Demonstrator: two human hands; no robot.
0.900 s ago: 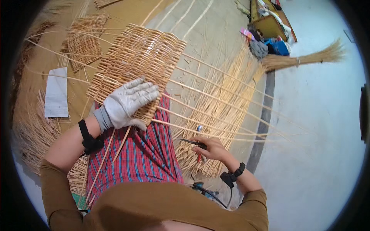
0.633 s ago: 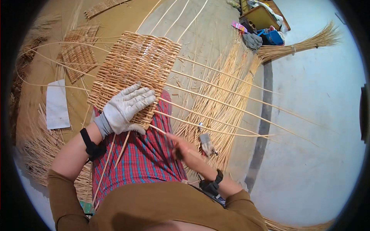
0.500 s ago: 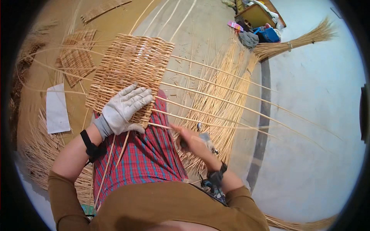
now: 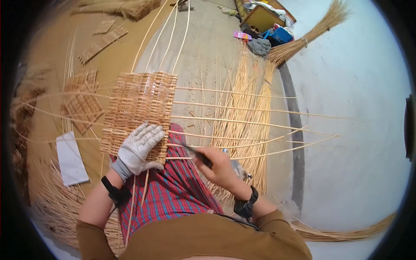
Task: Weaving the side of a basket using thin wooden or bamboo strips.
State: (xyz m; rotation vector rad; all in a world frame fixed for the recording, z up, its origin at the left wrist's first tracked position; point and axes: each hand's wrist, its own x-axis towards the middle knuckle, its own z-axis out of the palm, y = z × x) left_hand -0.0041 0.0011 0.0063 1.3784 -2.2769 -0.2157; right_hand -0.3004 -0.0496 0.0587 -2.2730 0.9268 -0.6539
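Note:
A square woven wicker panel [image 4: 141,97] lies over my lap, on a red plaid cloth [image 4: 162,197]. Long bare rods [image 4: 234,121] stick out from its right edge, and others from its far, left and near edges. My left hand [image 4: 141,149], in a white glove, rests flat on the panel's near right part with fingers stretched out. Just off the near right corner, my bare right hand [image 4: 221,171] is closed round a dark-handled tool [image 4: 203,158]. Its thin tip points toward the panel's right edge and is blurred, so its exact kind is unclear.
Loose straw-coloured rods [image 4: 242,99] lie on the floor to the right, by a tied bundle [image 4: 299,43]. Smaller woven panels [image 4: 82,102] and a white sheet [image 4: 71,160] are at the left. A box with a blue item [image 4: 281,35] stands at the back.
My right hand has moved up beside the panel's right edge, and its dark-handled tool now shows. The panel appears lower and straighter as the view shifts. My left hand stays flat on it.

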